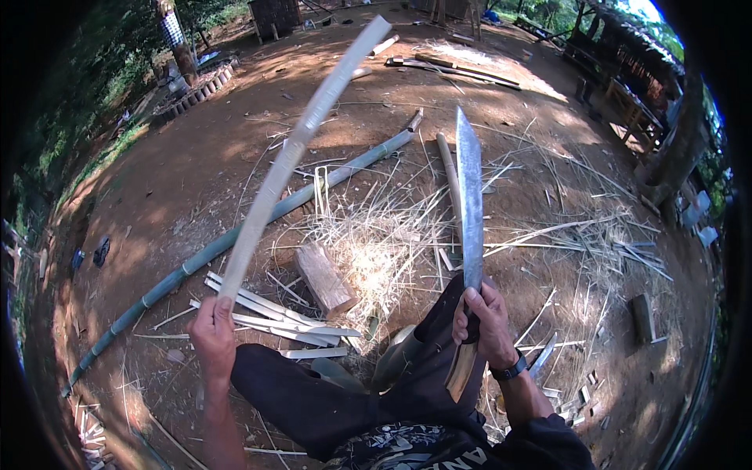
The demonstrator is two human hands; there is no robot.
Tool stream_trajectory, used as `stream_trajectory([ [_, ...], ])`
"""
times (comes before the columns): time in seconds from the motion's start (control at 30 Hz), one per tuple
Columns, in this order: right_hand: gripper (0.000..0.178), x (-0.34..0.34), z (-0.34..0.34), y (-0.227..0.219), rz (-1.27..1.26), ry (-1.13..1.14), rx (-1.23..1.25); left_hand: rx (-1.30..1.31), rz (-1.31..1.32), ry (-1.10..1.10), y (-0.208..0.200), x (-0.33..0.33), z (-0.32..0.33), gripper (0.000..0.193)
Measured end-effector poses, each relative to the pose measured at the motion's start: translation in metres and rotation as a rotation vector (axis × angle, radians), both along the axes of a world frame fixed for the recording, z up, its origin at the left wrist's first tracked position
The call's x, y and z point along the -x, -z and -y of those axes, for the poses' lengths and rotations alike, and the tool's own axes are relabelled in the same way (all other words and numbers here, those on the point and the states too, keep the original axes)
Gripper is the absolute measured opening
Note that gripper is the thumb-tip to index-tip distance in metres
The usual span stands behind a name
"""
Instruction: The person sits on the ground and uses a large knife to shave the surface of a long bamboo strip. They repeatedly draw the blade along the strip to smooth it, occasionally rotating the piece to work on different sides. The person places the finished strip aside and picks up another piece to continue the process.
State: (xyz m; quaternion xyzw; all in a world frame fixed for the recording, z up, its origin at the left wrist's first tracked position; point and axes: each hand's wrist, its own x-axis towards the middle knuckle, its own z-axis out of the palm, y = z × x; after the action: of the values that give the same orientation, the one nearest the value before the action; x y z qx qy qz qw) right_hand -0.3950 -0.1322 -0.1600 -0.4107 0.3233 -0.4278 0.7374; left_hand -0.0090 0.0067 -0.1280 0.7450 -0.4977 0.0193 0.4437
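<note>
My left hand is closed round the lower end of a long, flat bamboo strip, which slants up and to the right. In my right hand is the handle of a machete, its broad grey blade pointing up and away from me. A wooden piece sticks out below that fist; it looks like the handle's end or its sheath. Between strip and blade, on the ground, lies a short wood block. Several pale split bamboo strips are piled just right of my left hand.
A long green bamboo pole runs diagonally across the left. Shavings cover the ground ahead, with another heap at right. A stick lies beyond the blade. A stump sits at right, and a thatched shelter stands far right.
</note>
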Motion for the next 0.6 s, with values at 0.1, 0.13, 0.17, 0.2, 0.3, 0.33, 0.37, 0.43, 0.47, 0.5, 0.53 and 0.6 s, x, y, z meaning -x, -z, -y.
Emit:
stream_trajectory([
  [0.1, 0.023, -0.008, 0.008, 0.001, 0.029, 0.106, 0.055, 0.474, -0.227, -0.132, -0.060, -0.048, 0.011, 0.032],
  [0.13, 0.023, -0.010, 0.007, -0.002, 0.053, 0.156, 0.043, 0.590, -0.293, -0.145, -0.079, -0.051, 0.017, 0.031],
  [0.17, 0.021, -0.015, 0.005, -0.001, 0.062, 0.199, 0.006, 0.728, -0.342, -0.104, -0.092, -0.055, 0.026, 0.031],
  [0.2, 0.021, -0.014, 0.006, 0.007, 0.099, 0.181, -0.002, 0.872, -0.380, -0.051, -0.107, -0.059, 0.029, 0.032],
  [0.3, 0.021, -0.027, 0.006, 0.023, 0.101, 0.165, -0.023, 1.033, -0.585, 0.091, -0.099, -0.067, 0.032, 0.032],
  [0.33, 0.021, -0.032, 0.004, 0.025, 0.084, 0.169, -0.027, 1.070, -0.651, 0.086, -0.093, -0.067, 0.027, 0.030],
  [0.37, 0.021, -0.042, 0.005, 0.028, 0.077, 0.151, -0.065, 1.104, -0.718, 0.086, -0.085, -0.067, 0.023, 0.029],
  [0.43, 0.023, -0.062, 0.002, 0.020, 0.030, 0.156, -0.067, 1.124, -0.824, 0.041, -0.051, -0.070, 0.011, 0.029],
  [0.47, 0.024, -0.067, 0.004, 0.021, 0.039, 0.151, -0.066, 1.132, -0.896, -0.017, -0.037, -0.062, 0.013, 0.029],
  [0.5, 0.025, -0.072, 0.005, 0.021, 0.047, 0.142, -0.067, 1.138, -0.965, -0.083, -0.024, -0.054, 0.014, 0.029],
  [0.53, 0.026, -0.075, 0.008, 0.017, 0.031, 0.115, -0.066, 1.109, -1.012, -0.081, -0.014, -0.045, 0.017, 0.030],
  [0.6, 0.027, -0.083, 0.009, 0.014, 0.092, 0.091, -0.054, 1.050, -1.097, -0.080, 0.005, -0.024, 0.025, 0.031],
])
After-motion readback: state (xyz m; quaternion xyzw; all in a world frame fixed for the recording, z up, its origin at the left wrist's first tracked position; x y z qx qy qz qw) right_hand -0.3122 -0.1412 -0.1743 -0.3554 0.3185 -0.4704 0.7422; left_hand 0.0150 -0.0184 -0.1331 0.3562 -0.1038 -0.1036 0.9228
